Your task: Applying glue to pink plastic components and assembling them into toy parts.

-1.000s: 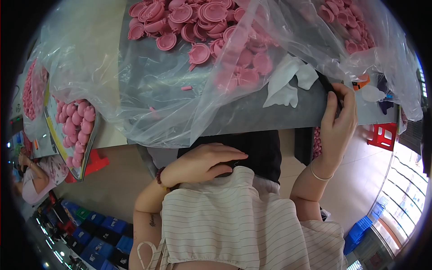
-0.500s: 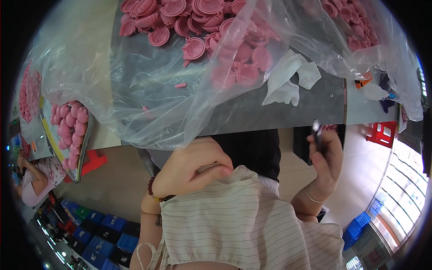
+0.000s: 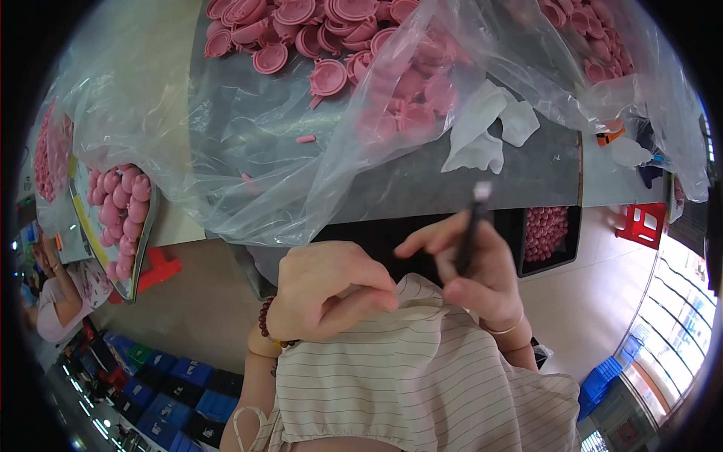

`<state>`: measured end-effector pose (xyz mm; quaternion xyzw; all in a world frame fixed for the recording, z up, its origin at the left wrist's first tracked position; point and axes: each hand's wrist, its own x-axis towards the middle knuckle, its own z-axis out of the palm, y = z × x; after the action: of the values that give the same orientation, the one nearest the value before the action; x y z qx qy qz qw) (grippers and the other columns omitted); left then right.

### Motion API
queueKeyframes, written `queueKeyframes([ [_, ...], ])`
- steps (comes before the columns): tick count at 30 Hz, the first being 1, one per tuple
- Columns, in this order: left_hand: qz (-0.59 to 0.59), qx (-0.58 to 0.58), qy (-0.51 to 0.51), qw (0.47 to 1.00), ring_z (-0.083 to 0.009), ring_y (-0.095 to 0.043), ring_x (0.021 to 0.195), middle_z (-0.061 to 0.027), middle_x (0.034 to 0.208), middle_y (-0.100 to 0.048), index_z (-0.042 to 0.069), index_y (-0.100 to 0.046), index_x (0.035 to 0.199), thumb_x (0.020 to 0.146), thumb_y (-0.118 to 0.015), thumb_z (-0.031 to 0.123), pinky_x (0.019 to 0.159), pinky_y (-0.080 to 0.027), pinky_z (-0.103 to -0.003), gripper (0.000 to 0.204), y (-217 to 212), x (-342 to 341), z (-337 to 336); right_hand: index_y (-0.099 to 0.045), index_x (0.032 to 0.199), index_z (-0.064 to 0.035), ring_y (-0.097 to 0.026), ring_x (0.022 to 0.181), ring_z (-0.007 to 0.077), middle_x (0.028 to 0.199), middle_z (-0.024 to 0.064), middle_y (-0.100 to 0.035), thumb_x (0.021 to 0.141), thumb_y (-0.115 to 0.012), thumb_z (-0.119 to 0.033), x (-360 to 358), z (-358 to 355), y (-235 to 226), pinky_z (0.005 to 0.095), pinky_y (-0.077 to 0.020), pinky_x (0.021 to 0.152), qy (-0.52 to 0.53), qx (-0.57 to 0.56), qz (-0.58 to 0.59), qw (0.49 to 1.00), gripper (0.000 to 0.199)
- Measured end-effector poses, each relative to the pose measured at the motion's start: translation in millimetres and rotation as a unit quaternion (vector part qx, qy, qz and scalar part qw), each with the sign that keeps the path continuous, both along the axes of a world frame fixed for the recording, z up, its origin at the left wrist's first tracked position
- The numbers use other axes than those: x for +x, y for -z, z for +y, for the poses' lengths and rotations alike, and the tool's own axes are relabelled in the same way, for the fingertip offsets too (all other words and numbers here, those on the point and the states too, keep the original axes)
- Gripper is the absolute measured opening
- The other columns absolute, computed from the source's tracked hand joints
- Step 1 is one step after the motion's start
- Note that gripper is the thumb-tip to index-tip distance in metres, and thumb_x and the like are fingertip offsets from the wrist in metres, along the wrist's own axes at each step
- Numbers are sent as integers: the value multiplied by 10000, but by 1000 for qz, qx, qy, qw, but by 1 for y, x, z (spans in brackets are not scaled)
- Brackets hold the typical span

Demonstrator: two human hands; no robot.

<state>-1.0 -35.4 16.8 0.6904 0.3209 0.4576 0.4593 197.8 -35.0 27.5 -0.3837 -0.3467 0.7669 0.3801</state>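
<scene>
My left hand is closed in front of my striped top, thumb pressed against curled fingers. What those fingers hold, if anything, is hidden. Just right of it, my right hand grips a slim black pen-like tool with a pale tip pointing up; motion blurs it, so its exact kind is unclear. The thumb and index finger of this hand stretch toward my left hand. Beyond both hands, round hollow pink plastic parts lie heaped on the grey table, partly under a clear plastic bag.
White cloth gloves lie near the table's front edge. Below that edge at right sits a black bin of small pink pieces. A tray of pink rounded parts stands at left, a red stool at right. Another person sits far left.
My right hand has swung left and slightly down with the black tool, coming close to my left hand. The left hand has shifted slightly right and down, still closed. The black bin is now uncovered.
</scene>
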Motion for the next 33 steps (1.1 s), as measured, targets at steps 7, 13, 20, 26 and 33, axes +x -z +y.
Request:
queueKeyframes([
  [7, -89, -245, -20, 965, -81, -514, 464, -54, 565, -560, -7, -548, 694, 746, -634, 151, 422, -367, -173, 188, -6, 0, -5, -561, 714, -7, -536, 653, 118, 697, 76, -565, 589, -633, 66, -9, -3, 2, 207, -388, 603, -79, -68, 22, 994, 162],
  [13, -97, -174, -25, 980, -78, -492, 430, -66, 549, -551, -17, -541, 687, 732, -650, 137, 395, -344, -167, 195, -3, 2, -7, -551, 751, 21, -498, 538, 135, 659, 110, -547, 746, -566, -223, -15, -4, 4, 216, -364, 506, -6, -6, 61, 998, 245],
  [20, -122, -157, -40, 979, -91, -460, 399, -62, 545, -548, -9, -544, 696, 718, -672, 135, 364, -320, -191, 194, -2, 1, -9, -547, 815, 88, -447, 455, 126, 588, 114, -514, 819, -399, -417, 18, 0, 4, 200, -276, 422, 27, 80, -111, 990, 526],
  [26, -152, -61, -25, 986, -100, -445, 379, -59, 531, -537, -10, -535, 702, 721, -677, 169, 344, -302, -203, 228, 1, 2, -4, -571, 891, 50, -477, 554, 122, 604, 65, -525, 719, -551, -63, 33, 3, 0, 207, -376, 524, 28, 205, -235, 950, 207],
  [33, -167, -65, -33, 983, -99, -434, 359, -55, 518, -531, -7, -529, 703, 725, -675, 175, 325, -287, -204, 234, 3, 1, -4, -578, 813, 59, -521, 489, 71, 637, 87, -594, 683, -644, -18, 39, 8, -5, 159, -374, 439, -48, 197, -277, 939, 165],
])
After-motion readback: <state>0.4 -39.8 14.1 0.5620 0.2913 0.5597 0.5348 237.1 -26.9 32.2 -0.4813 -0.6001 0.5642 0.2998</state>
